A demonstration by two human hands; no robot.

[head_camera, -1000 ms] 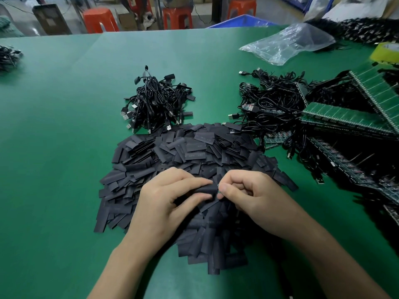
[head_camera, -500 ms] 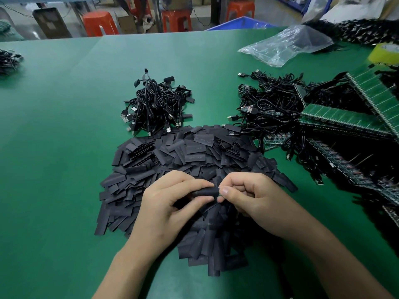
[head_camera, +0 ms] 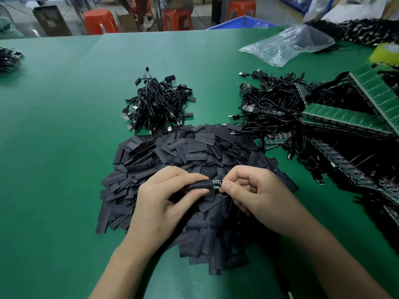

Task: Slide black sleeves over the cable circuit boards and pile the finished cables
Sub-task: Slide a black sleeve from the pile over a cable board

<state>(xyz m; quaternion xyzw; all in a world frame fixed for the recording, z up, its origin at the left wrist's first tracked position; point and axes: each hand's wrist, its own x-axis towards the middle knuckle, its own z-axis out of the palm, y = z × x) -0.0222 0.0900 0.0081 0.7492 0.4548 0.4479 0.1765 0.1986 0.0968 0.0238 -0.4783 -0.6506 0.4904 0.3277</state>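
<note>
Both sets of fingers are pinching: the left hand (head_camera: 164, 203) holds a black sleeve (head_camera: 199, 186), the right hand (head_camera: 254, 195) the circuit board (head_camera: 216, 183), partly inside it, above the sleeve heap (head_camera: 194, 152). The next move is probably to push the board fully in.

Clear plastic bag (head_camera: 289, 45) lies near yellow tape (head_camera: 386, 53).

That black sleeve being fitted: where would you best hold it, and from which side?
Hold the black sleeve along its body, coming from the left, as the left hand does: thumb below, forefinger on top. Its right mouth must stay free, since the green circuit board sits there, pinched by the right hand.
</note>
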